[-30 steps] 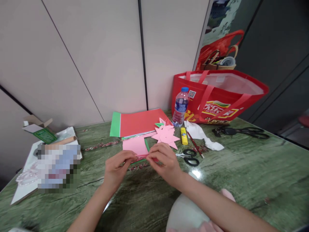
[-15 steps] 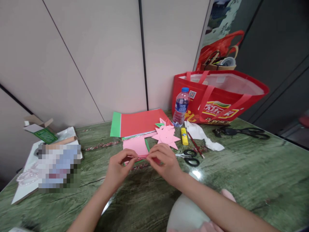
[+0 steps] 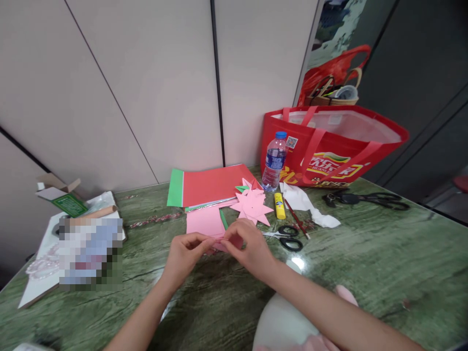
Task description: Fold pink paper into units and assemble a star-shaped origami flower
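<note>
Between my two hands is a small piece of pink paper [image 3: 218, 240], partly hidden by the fingers. My left hand [image 3: 187, 254] pinches its left side between thumb and forefinger. Close beside it, my right hand [image 3: 250, 251] pinches the right side, and the fingertips of both hands nearly meet. Just behind them lie pink paper sheets [image 3: 203, 220] with a green strip [image 3: 224, 219] at their right edge. A stack of pink paper stars [image 3: 252, 207] rests to the right of the sheets. Black-handled scissors [image 3: 288, 238] lie to the right of my right hand.
Behind are red paper [image 3: 215, 185] and green paper [image 3: 176, 187]. To the right stand a water bottle [image 3: 274, 163] and a red bag [image 3: 329, 151], near a yellow glue stick [image 3: 280, 206], a pencil [image 3: 297, 219] and tissue [image 3: 310, 207]. A small green box [image 3: 69, 202] is at left.
My left hand has moved slightly right, bringing its fingertips closer to my right hand's. The pink paper between them has turned, showing more of its face below the fingers.
</note>
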Tool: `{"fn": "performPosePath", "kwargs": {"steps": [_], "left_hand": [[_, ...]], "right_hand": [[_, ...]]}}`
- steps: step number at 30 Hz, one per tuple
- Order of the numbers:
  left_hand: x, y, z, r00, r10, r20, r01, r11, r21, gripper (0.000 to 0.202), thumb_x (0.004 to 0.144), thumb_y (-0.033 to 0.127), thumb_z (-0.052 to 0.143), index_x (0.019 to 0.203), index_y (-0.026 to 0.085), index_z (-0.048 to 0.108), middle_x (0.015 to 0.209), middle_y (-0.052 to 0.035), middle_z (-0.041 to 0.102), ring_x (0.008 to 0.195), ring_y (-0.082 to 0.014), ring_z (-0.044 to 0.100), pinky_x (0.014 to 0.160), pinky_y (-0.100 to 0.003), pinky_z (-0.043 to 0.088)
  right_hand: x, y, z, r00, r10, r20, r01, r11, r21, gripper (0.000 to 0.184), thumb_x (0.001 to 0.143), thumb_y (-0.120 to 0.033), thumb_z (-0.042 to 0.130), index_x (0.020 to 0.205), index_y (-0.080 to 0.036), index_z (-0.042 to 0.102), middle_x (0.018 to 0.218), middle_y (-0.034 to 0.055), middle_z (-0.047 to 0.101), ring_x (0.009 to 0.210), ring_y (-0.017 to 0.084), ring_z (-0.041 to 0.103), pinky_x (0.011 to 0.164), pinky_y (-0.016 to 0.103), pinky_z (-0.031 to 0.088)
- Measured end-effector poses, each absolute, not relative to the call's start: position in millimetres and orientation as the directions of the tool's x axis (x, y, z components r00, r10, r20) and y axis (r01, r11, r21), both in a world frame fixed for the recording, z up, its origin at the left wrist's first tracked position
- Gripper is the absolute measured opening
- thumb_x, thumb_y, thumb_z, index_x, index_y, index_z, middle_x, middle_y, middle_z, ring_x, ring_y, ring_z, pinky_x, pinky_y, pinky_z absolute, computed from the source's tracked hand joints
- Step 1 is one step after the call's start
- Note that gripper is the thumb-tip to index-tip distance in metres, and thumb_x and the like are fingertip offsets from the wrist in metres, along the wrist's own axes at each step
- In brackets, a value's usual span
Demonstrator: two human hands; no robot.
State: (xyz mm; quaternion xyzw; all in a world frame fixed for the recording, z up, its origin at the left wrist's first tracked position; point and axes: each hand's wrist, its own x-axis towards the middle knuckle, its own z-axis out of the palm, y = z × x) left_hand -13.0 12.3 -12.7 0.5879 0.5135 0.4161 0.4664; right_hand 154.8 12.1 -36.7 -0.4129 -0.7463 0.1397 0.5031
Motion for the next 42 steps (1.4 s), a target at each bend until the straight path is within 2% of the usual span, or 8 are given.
{"fn": "performPosePath", "kwargs": {"steps": [4,9,14,16,22,28,36,42], "left_hand": [[-11.3,11.3,-9.7,0.093,0.996,-0.008,0.213,-0.012,0.977,0.014,0.062,0.027,0.069,0.058,0.014,0.068,0.051,-0.0022,0.066,0.049,-0.0141,0.06,0.05,-0.021,0.047],[-7.8,11.7,-8.1,0.042,0.993,-0.111,0.025,0.11,0.994,0.018,0.057,0.029,0.072,0.055,0.013,0.063,0.048,0.0011,0.062,0.044,-0.0126,0.058,0.048,-0.024,0.05],[-7.2,12.6,-10.7,-0.025,0.991,-0.134,-0.06,0.132,0.989,0.028,0.054,0.027,0.074,0.075,0.014,0.063,0.048,0.0041,0.061,0.044,-0.0112,0.057,0.048,-0.024,0.05],[-7.6,12.7,-12.5,-0.036,0.993,-0.117,-0.073,0.114,0.991,0.026,0.054,0.027,0.074,0.074,0.014,0.062,0.051,0.0037,0.062,0.046,-0.0108,0.057,0.048,-0.022,0.049],[-8.8,12.0,-15.8,0.042,0.998,-0.051,-0.014,0.051,0.999,0.019,0.062,0.029,0.07,0.061,0.013,0.059,0.049,0.0051,0.056,0.036,-0.006,0.048,0.037,-0.017,0.037],[-10.6,11.5,-13.4,0.214,0.971,-0.109,-0.179,0.149,0.972,0.02,0.063,0.026,0.071,0.076,0.014,0.064,0.068,0.0005,0.062,0.047,-0.0064,0.052,0.046,-0.019,0.043],[-8.6,10.0,-11.6,0.26,0.953,-0.159,-0.193,0.212,0.958,0.026,0.058,0.027,0.074,0.072,0.014,0.057,0.052,0.0043,0.055,0.041,-0.0051,0.046,0.034,-0.013,0.034],[-5.9,12.0,-13.8,-0.01,0.998,-0.065,-0.024,0.064,0.998,0.026,0.057,0.024,0.072,0.062,0.016,0.048,0.043,0.0073,0.052,0.036,-0.0068,0.047,0.032,-0.014,0.033]], "right_hand": [[155.5,11.2,-37.2,-0.172,0.788,0.591,0.47,0.593,-0.654,0.007,0.075,-0.021,0.059,0.079,-0.019,0.053,0.075,0.0031,0.059,0.075,0.017,0.052,0.069,0.03,0.04],[155.2,11.7,-36.5,-0.297,0.76,0.578,0.456,0.644,-0.614,0.011,0.076,-0.028,0.061,0.082,-0.019,0.058,0.076,0.003,0.062,0.075,0.017,0.053,0.074,0.032,0.038],[153.1,11.7,-35.8,-0.278,0.827,0.488,0.364,0.561,-0.744,0.006,0.076,-0.022,0.059,0.08,-0.019,0.061,0.078,0.0024,0.065,0.076,0.016,0.058,0.072,0.029,0.041],[152.2,11.4,-35.7,-0.267,0.855,0.445,0.3,0.512,-0.805,0.007,0.077,-0.018,0.056,0.079,-0.019,0.062,0.078,0.0023,0.066,0.074,0.015,0.06,0.069,0.027,0.043],[149.4,12.7,-40.0,-0.26,0.921,0.29,0.112,0.327,-0.938,0.005,0.071,-0.017,0.057,0.073,-0.016,0.061,0.069,0.0005,0.063,0.064,0.012,0.057,0.061,0.023,0.046],[148.5,16.0,-41.0,-0.206,0.958,0.197,-0.075,0.186,-0.98,0.007,0.068,-0.021,0.059,0.073,-0.015,0.059,0.067,-0.0003,0.06,0.057,0.009,0.054,0.053,0.021,0.043],[148.0,13.0,-41.4,-0.238,0.941,0.24,0.01,0.249,-0.968,0.008,0.071,-0.016,0.055,0.077,-0.015,0.061,0.072,0.0015,0.063,0.062,0.011,0.056,0.056,0.021,0.045],[150.9,14.1,-44.4,-0.2,0.864,0.462,0.264,0.502,-0.824,0.015,0.074,-0.011,0.053,0.081,-0.017,0.064,0.075,0.0023,0.064,0.067,0.012,0.057,0.059,0.022,0.043]]}}
